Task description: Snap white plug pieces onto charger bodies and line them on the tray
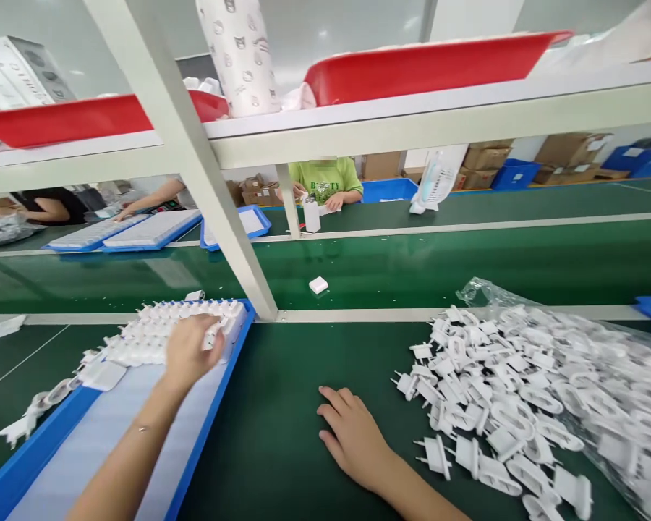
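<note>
My left hand [192, 352] is over the far end of a blue tray [206, 434]. Its thumb and fingers close on a white plug piece at the near edge of the packed rows of white plug pieces [157, 325]. Flat white lining covers the near part of the tray. My right hand [352, 440] rests on the green table with its fingers apart, holding nothing. To its right spreads a large heap of loose white plug parts [488, 405] with pins and oval loops, spilling from a clear plastic bag [629, 354].
A white post [195, 159] rises beside the tray to a shelf with red bins [412, 72]. A small white block [318, 285] lies on the green belt [412, 268]. Loose white parts [37, 409] lie left of the tray. Across the belt, a person in green [325, 181] handles items.
</note>
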The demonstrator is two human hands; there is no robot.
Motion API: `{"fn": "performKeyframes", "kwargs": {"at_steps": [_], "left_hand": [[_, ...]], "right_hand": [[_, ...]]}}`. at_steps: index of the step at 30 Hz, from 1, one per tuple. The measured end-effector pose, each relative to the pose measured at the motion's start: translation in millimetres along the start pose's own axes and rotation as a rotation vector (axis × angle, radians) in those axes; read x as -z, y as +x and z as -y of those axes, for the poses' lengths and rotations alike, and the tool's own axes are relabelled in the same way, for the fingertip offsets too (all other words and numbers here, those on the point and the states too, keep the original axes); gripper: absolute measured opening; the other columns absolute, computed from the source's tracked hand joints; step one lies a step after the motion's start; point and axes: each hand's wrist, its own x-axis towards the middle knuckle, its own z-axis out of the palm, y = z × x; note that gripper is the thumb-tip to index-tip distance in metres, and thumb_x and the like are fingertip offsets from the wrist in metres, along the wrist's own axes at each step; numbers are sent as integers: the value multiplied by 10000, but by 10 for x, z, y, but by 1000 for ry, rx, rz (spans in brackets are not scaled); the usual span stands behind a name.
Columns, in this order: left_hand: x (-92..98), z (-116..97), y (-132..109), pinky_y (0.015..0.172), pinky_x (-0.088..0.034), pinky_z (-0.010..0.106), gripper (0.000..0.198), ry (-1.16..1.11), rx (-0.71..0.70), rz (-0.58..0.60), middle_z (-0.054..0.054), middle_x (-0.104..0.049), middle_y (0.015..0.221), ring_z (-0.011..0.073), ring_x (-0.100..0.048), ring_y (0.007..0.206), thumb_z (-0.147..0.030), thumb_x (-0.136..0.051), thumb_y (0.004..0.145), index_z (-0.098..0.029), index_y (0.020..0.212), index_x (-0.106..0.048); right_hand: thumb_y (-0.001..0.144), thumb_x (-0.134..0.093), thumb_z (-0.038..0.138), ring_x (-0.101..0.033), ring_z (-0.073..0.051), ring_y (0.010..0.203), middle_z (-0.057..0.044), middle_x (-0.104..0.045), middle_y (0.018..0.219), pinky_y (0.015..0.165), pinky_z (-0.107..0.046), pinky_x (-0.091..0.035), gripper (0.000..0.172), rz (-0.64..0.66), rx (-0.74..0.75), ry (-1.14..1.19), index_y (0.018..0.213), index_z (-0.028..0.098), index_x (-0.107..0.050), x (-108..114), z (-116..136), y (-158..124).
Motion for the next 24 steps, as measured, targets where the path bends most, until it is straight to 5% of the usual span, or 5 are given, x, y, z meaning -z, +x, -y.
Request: {"fn": "performKeyframes", "kwargs": {"at_steps": [5,11,17,21,24], "left_hand": [[-958,-889,518,976,-379,405,383,-10,-527,112,121,-514,1248,289,-454,1183,-340,-440,866,-202,1222,-481],[-1833,-1369,1091,899,-353,545,435,-128,-178,276,230,-497,1229,414,-393,1174,-355,-498,812,-114,1175,-493],[-1799,-1344,766,891,-404,457,403,-692,-72,342,158,-560,1167,339,-473,1119,-405,-535,797,-168,1123,-543],[-1625,-1354,102,923,-429,396,474,-1573,178,665,140,-554,1215,252,-565,1011,-437,-571,764,-152,1142,-541],[-1548,-1352,-311,915,-443,381,499,-1792,263,828,137,-567,1200,234,-585,976,-417,-626,730,-146,1141,-544]], "right_hand": [[850,-506,253,-597,-216,896,-32,-554,1261,762,-364,-482,172,-10,-3,-35,1006,229,-572,351,31,-32],[888,-437,206,-588,-200,962,-48,-632,1084,825,-329,-463,274,-329,-408,-17,1147,234,-520,1062,-385,-477],[821,-518,163,-501,-249,1032,-71,-582,1104,830,-377,-424,244,-233,-463,-353,1060,210,-537,1149,-815,-691],[744,-606,154,-496,-267,1012,-86,-572,1071,830,-392,-400,299,23,-404,-561,1034,183,-539,1069,-825,-473],[683,-598,45,-504,-281,1004,-113,-556,1085,808,-391,-390,425,175,-426,-698,1083,165,-519,1033,-772,-362]]}}
